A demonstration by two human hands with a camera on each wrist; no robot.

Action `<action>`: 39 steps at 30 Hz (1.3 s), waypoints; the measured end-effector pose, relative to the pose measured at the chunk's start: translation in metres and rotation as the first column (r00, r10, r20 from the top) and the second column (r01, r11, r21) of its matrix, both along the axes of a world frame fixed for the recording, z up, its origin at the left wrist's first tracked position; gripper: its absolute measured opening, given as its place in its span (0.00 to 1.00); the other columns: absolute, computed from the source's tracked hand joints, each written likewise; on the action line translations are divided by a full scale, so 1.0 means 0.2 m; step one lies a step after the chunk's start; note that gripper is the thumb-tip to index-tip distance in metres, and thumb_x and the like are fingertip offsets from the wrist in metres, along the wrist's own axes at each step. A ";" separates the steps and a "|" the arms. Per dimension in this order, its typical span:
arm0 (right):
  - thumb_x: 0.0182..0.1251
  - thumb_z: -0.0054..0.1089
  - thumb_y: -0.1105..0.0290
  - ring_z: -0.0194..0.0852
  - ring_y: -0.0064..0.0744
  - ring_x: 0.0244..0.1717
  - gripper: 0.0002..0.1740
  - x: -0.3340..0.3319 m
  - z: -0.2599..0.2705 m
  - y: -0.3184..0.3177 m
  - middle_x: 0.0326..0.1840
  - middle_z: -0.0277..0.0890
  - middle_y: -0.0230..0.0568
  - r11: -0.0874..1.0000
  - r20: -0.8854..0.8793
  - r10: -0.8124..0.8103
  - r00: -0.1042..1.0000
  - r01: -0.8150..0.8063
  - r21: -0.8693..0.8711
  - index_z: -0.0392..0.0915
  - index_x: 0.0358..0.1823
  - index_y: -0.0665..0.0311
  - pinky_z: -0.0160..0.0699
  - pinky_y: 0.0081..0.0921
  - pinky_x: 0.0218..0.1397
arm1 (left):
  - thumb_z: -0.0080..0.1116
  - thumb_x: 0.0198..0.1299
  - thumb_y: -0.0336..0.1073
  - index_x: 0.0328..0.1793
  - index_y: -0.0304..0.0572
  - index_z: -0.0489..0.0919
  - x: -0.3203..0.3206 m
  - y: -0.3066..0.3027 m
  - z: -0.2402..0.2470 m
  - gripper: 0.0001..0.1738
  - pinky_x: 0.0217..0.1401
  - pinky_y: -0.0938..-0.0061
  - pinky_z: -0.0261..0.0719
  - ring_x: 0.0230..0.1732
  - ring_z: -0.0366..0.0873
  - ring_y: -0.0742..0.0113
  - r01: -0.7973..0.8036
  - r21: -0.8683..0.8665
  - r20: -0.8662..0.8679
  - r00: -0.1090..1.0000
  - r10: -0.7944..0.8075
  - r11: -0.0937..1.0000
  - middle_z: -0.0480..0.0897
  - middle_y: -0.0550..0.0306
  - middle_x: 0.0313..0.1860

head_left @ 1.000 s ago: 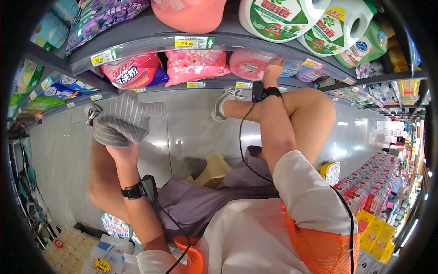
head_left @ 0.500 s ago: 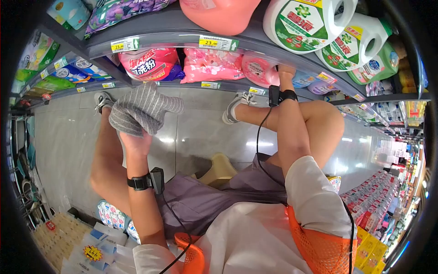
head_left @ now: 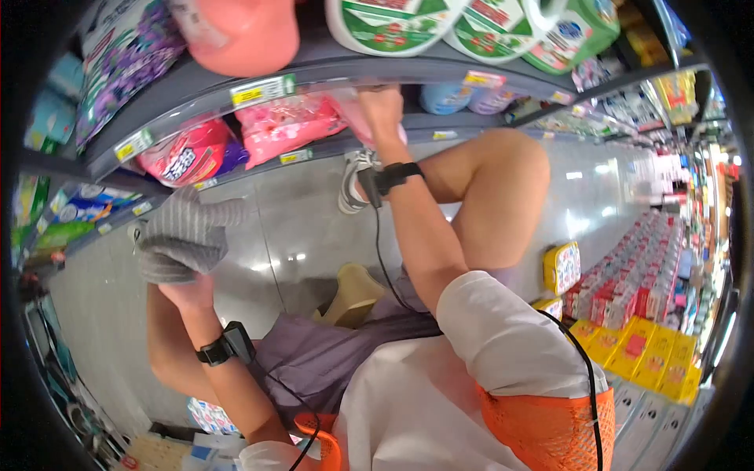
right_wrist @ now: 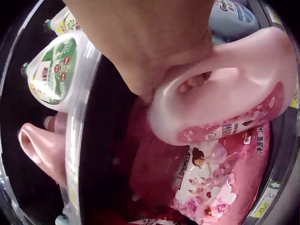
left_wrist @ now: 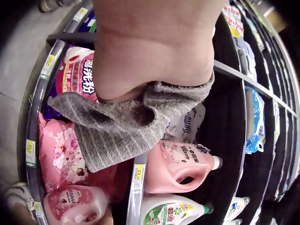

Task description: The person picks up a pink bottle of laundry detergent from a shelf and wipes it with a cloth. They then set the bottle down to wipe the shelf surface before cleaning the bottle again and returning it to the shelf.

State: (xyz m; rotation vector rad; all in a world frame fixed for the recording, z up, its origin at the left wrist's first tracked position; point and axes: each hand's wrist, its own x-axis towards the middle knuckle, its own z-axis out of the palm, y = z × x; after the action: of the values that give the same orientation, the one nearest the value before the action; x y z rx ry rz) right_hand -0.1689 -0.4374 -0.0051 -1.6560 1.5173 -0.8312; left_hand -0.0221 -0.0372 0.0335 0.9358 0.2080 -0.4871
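My right hand (head_left: 381, 114) grips the handle of a pink laundry detergent bottle (right_wrist: 225, 101) at the lower shelf's front; its fingers pass through the handle opening in the right wrist view. The bottle leans over a pink floral bag of washing powder (right_wrist: 211, 183). A grey striped cloth (head_left: 184, 235) is held in my left hand (head_left: 188, 292), over the floor in front of the shelf. The cloth (left_wrist: 126, 126) drapes over that hand and hides its fingers.
Above, the upper shelf carries a large pink bottle (head_left: 239, 35) and white-and-green detergent bottles (head_left: 397, 27). Blue bottles (head_left: 444, 98) stand right of my right hand. A pale yellow stool (head_left: 353, 294) is between my legs. Stacked red-and-white packs (head_left: 628, 271) line the right side.
The pink detergent bottle has shifted and tilted toward the shelf's front edge with my right hand on its handle. My left hand keeps the cloth. The head view has swung.
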 end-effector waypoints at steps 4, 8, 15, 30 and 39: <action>0.52 0.84 0.50 0.84 0.68 0.59 0.53 0.02 0.04 0.18 0.58 0.85 0.65 0.989 0.065 0.076 0.995 -0.067 -0.129 0.63 0.73 0.65 0.82 0.48 0.64 | 0.41 0.82 0.55 0.86 0.46 0.64 -0.01 -0.02 0.04 0.34 0.89 0.48 0.54 0.86 0.60 0.52 -0.036 0.076 0.034 0.999 0.033 0.996 0.65 0.53 0.86; 0.47 0.88 0.52 0.85 0.68 0.58 0.56 -0.02 0.06 0.26 0.58 0.85 0.65 0.984 0.051 0.169 0.984 -0.166 -0.062 0.60 0.72 0.64 0.83 0.49 0.62 | 0.42 0.82 0.54 0.86 0.44 0.63 -0.04 -0.07 0.11 0.34 0.89 0.49 0.55 0.86 0.60 0.53 -0.033 -0.004 -0.054 0.998 0.033 0.999 0.64 0.52 0.86; 0.39 0.93 0.52 0.89 0.50 0.52 0.52 -0.01 0.00 0.47 0.53 0.87 0.55 0.936 0.016 0.350 0.937 -0.351 0.041 0.73 0.64 0.64 0.85 0.41 0.59 | 0.46 0.81 0.49 0.84 0.42 0.67 0.16 0.15 -0.29 0.32 0.87 0.46 0.58 0.82 0.65 0.52 0.004 0.427 0.551 0.791 -0.264 0.904 0.70 0.53 0.83; 0.47 0.91 0.70 0.80 0.38 0.67 0.58 0.29 -0.38 1.23 0.70 0.78 0.50 0.341 0.601 0.677 0.424 -0.905 0.254 0.64 0.79 0.70 0.80 0.34 0.70 | 0.61 0.69 0.31 0.75 0.34 0.74 0.15 0.32 -0.34 0.28 0.73 0.68 0.71 0.65 0.77 0.66 0.013 0.313 0.456 0.875 -0.162 0.950 0.80 0.57 0.65; 0.52 0.88 0.72 0.76 0.36 0.72 0.55 0.34 -0.66 1.36 0.74 0.76 0.50 0.144 0.630 0.728 0.268 -0.960 0.242 0.63 0.81 0.68 0.76 0.34 0.74 | 0.61 0.74 0.35 0.74 0.30 0.74 0.22 0.42 -0.31 0.26 0.71 0.70 0.72 0.66 0.77 0.66 -0.164 0.494 0.449 0.889 -0.090 0.854 0.81 0.55 0.66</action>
State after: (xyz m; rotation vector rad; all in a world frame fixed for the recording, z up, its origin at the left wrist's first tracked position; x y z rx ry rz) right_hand -0.1013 -0.1658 -0.1362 -1.3875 0.2056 0.0803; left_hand 0.0222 0.0470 -0.0286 1.5541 -0.0841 -0.1512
